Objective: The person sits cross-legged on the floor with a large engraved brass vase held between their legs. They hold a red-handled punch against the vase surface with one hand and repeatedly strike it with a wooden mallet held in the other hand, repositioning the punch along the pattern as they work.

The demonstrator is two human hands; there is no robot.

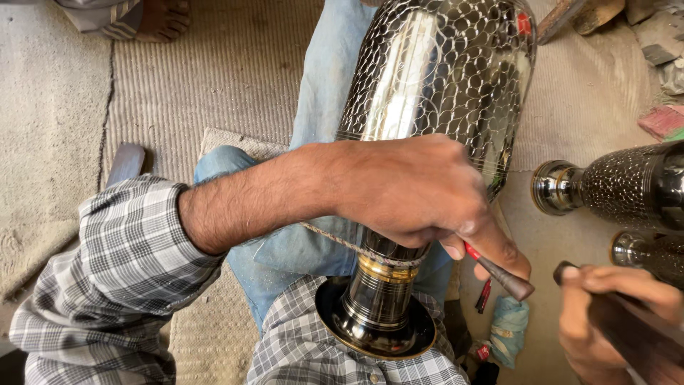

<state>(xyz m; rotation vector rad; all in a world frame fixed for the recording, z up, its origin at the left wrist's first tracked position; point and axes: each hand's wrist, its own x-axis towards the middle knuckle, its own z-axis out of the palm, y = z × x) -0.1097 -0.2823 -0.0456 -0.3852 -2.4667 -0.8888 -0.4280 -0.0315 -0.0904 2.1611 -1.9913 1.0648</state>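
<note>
My left hand (pixel 420 189) lies across the middle of the frame, draped over the narrowing neck of a large metal vase (pixel 427 93) that rests tilted on my lap, its flared foot toward me at the lower centre and its broad body running off to the upper right. The vase's body is dark and shiny, covered with a net of engraved scale-like cells, and a brass-coloured band circles the stem just above the foot. The fingers of that hand are clenched around a small chisel (pixel 502 274) with a dark tapered shaft, a bit of red showing near my fingers; its blunt end points to the lower right. My right hand (pixel 605 306) sits at the lower right edge of the frame, closed on a dark tool (pixel 627 328), likely a hammer handle, though it is too blurred to name surely; its near end lies just beside the chisel's end. A twisted cord (pixel 356 248) crosses the vase's stem under my left wrist. My jeans (pixel 320 78) and checked shirt sleeve (pixel 121 264) fill the left and centre. At the right edge, two more engraved metal pieces (pixel 627 189) lie on the floor, well apart from my lap, and a bluish cloth (pixel 509 328) lies below the chisel.
</note>
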